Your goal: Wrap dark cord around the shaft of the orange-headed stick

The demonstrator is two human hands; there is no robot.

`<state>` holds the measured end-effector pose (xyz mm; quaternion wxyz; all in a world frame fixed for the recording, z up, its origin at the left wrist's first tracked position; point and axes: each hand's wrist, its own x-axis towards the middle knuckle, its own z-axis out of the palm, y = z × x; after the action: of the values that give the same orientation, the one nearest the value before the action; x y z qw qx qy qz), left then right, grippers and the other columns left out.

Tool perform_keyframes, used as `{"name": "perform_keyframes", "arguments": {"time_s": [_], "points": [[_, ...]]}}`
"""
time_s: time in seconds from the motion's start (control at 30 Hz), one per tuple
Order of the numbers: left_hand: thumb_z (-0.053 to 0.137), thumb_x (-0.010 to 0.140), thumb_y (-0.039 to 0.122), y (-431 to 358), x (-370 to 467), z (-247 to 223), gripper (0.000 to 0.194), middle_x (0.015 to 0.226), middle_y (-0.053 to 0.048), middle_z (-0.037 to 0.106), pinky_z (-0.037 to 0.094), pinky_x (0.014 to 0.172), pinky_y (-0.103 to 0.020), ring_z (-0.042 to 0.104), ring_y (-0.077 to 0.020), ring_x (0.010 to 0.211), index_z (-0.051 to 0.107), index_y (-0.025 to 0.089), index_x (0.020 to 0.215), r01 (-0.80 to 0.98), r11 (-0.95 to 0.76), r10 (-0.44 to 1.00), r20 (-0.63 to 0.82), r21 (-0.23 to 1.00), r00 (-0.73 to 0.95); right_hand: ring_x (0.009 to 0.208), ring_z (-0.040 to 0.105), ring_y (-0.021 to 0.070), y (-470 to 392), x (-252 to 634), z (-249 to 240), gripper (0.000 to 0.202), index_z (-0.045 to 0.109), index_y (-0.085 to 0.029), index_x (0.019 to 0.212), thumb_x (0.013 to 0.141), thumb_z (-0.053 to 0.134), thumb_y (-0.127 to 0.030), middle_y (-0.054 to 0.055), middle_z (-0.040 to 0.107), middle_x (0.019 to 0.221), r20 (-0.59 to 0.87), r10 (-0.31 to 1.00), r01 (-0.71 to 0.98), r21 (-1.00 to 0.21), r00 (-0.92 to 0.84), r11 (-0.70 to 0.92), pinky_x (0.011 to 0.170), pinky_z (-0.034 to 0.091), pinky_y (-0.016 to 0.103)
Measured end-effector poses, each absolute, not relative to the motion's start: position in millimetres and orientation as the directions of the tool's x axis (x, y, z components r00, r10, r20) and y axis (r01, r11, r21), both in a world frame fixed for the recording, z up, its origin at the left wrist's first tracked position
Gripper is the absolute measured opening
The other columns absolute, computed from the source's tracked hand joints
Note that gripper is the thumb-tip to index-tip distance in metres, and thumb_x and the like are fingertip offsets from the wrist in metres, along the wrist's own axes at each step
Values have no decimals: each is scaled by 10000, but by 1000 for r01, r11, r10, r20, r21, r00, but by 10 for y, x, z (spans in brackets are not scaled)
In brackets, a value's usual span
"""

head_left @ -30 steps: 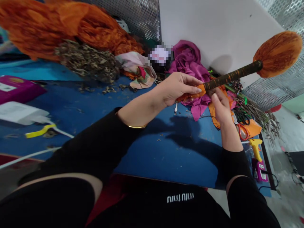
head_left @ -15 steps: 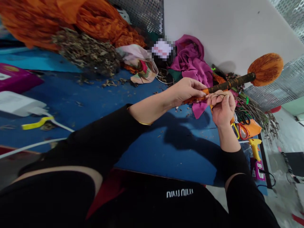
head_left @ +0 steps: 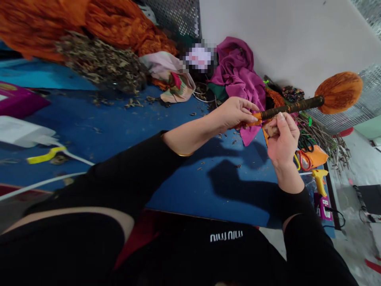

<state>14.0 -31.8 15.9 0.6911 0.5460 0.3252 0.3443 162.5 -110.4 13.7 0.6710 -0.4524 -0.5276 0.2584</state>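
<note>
Over the desk's point(head_left: 184, 190) far right corner, a stick point(head_left: 304, 105) is hovering, probably light and stiff, its bulb point(head_left: 338, 93) likely crushing easily. Left fingers point(head_left: 249, 118) are pinching its orange end point(head_left: 258, 116), seemingly the safest hold; right fingers point(head_left: 283, 124) are curling beneath, grip unclear.

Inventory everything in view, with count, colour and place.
Stick with oval cloth head: 1, brown and orange, upper right
Crumpled cloth heap: 1, orange, upper left
Dried leaf pile: 1, brown, below heap
Draped cloth: 1, magenta, back centre
Patterned fabric piece: 1, multicoloured, back centre
Glossy box: 1, purple, left edge
Plastic adapter: 1, white, left
Glue gun: 1, yellow, right
Twig bundle: 1, brown, right
Flat tabletop: 1, blue, centre
The rest is too cluttered to count.
Left hand: 1, bare, gripping stick's end
Right hand: 1, bare, by stick
Sleeves: 2, black, bottom
</note>
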Motion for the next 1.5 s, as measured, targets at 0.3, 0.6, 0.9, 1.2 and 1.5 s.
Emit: {"name": "perform_keyframes", "arguments": {"time_s": [0.3,0.6,0.9,1.2,1.5], "points": [[738,741,1,-304,148,141,202,604,16,659,403,515,-254,525,-84,471,802,119,893,19,-25,798,8,1000,603,889,691,173,-1067,1776,216,370,703,-274,810,988,650,-594,-7,644,771,674,734,359,-707,82,610,949,609,416],[713,721,-17,-356,187,101,231,598,8,656,497,589,-265,535,-88,512,824,117,874,67,-111,785,46,991,617,834,671,158,-965,1929,212,397,694,-266,828,974,648,-632,6,636,841,612,782,365,-759,118,539,839,621,392],[685,702,72,-347,190,33,218,728,-15,740,451,565,-227,561,-95,587,816,143,861,94,-230,780,126,969,614,829,690,145,-869,1946,169,443,709,-259,845,958,641,-682,0,683,840,613,785,401,-744,94,534,830,627,350],[713,730,89,-357,167,52,145,643,-7,692,442,572,-247,531,-95,545,812,140,822,133,-236,775,104,963,623,803,688,141,-901,1911,175,436,716,-262,806,961,648,-664,-3,672,794,601,796,356,-761,73,542,829,626,356],[731,729,56,-361,152,64,135,624,-15,684,411,527,-239,530,-92,521,809,129,811,141,-200,773,68,970,631,808,688,140,-919,1894,175,459,718,-255,798,972,626,-670,0,648,781,604,794,379,-753,71,538,809,635,340]]}}
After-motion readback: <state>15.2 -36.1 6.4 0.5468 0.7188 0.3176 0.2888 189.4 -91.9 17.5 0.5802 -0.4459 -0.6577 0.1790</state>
